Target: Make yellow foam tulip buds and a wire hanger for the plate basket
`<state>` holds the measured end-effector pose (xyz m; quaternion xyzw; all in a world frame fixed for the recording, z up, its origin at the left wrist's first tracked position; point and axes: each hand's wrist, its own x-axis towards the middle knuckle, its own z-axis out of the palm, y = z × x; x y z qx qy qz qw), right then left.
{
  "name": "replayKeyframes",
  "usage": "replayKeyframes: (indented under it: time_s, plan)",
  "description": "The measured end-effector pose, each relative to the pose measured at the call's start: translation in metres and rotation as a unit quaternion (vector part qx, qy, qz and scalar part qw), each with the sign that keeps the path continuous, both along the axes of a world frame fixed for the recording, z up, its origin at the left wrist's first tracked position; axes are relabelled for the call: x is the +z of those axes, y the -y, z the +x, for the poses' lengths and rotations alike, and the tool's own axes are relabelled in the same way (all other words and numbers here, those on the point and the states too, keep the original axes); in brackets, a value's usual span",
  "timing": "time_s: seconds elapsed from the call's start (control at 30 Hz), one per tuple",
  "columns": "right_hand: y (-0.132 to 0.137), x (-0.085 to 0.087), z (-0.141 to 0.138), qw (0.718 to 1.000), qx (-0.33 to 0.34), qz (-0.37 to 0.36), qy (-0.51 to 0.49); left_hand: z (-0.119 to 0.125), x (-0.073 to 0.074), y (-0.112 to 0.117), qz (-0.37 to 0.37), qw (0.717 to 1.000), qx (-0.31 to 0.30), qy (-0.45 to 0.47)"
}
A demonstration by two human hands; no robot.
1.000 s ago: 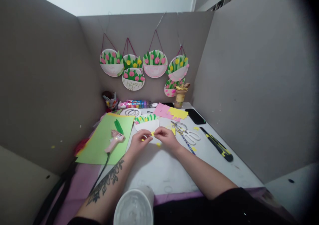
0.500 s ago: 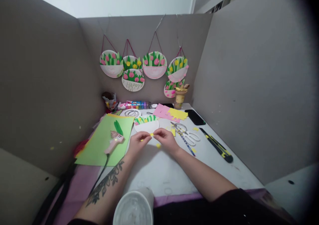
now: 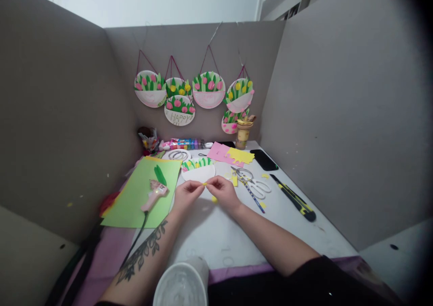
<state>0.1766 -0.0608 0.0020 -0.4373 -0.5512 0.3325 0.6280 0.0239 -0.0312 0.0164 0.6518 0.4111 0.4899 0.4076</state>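
Note:
My left hand (image 3: 185, 195) and my right hand (image 3: 223, 192) meet over the white table (image 3: 223, 234), fingertips pinched together on a small yellow paper piece (image 3: 204, 184). Just behind them lies a paper-plate basket (image 3: 198, 170) with green leaves and yellow flowers. Another yellow scrap (image 3: 214, 199) rests on the table under my right hand. My left forearm carries a dark tattoo.
A green sheet (image 3: 142, 192) with a pink glue gun (image 3: 154, 194) lies left. Scissors (image 3: 253, 182), a pencil, a yellow-black utility knife (image 3: 295, 197) and a phone (image 3: 264, 159) lie right. Pink and yellow paper (image 3: 230, 154) sits behind. Finished baskets (image 3: 179, 96) hang on the grey partition. A white cup (image 3: 182, 283) stands near me.
Both hands have lifted the yellow piece slightly and drawn closer together; the view has tilted down a little. Nothing else on the table has moved.

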Motion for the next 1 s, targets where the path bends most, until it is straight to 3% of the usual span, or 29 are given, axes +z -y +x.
replayKeyframes:
  time_s: [0.73,1.0]
  plan:
    - [0.0013,0.0038,-0.0049,0.999,-0.007,0.019,-0.036,0.0000,0.0069,0.0008,-0.029,0.999,-0.024,-0.004]
    - [0.0042,0.0074,-0.0043,1.000,-0.016,-0.019,0.000,0.0015,0.0075,0.0031,-0.001,1.000,-0.008,0.014]
